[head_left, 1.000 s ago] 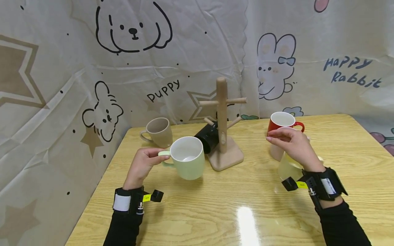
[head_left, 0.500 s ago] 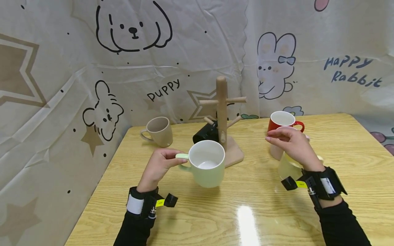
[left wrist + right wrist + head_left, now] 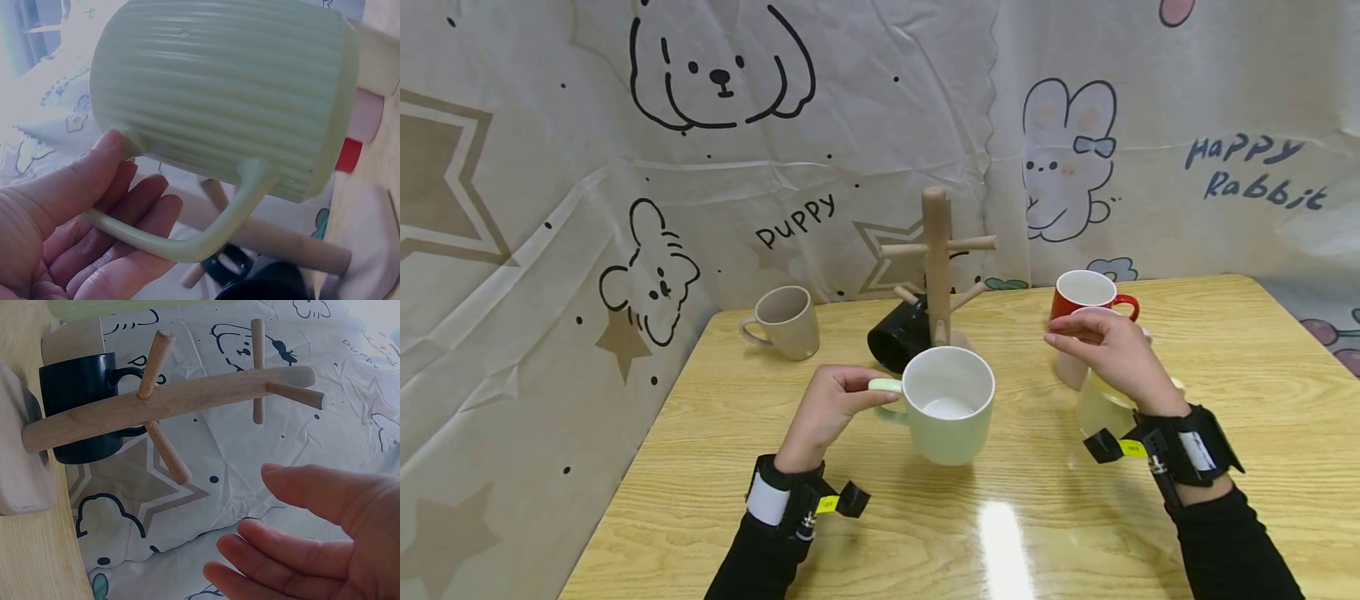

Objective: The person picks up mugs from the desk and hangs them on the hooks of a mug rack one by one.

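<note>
My left hand pinches the handle of a pale green mug, thumb on top of the handle and fingers under it. The left wrist view shows the ribbed side of this mug. It is held upright over the table, in front of the wooden mug tree and overlapping its base in the head view. A black mug hangs tilted on a low peg of the tree. My right hand is held over the yellow mug with relaxed fingers and nothing between them.
A beige mug stands at the back left of the wooden table. On the right, a red mug stands behind a pale pink mug, partly hidden by my right hand. A patterned cloth hangs behind the table.
My left hand has carried the pale green mug to the right and slightly nearer, from left of the mug tree to in front of it. My right hand has stayed in place.
</note>
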### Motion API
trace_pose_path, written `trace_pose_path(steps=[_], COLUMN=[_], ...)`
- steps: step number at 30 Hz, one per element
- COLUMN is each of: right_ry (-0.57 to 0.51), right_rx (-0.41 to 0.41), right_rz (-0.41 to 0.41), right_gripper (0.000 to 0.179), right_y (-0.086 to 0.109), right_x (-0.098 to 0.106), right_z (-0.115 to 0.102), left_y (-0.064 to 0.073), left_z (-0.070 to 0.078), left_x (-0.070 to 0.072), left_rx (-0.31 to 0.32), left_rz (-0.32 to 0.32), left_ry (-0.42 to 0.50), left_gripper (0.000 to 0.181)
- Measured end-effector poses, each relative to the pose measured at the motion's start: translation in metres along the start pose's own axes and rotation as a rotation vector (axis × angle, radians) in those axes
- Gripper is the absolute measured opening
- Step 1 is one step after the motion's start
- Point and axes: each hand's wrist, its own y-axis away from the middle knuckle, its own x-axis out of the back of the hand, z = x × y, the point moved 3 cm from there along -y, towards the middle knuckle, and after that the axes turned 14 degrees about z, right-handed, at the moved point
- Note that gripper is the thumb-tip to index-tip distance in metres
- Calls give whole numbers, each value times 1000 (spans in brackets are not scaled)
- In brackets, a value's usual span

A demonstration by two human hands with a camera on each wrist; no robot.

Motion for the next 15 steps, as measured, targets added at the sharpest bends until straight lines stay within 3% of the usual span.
trace_pose_path(steps=[9, 15], right_ry=[17, 27], right_rx=[-5, -10], right_rz=[13, 5], right_gripper=[49, 48], right_y=[0, 0], right_x=[2, 3], right_z=[1, 1], left_y=[2, 4], left_z=[-2, -5], left_x=[-12, -15], left_rx=[12, 62], left_rz=[-31, -67], left_ry=[-18, -49], left_gripper=[17, 21])
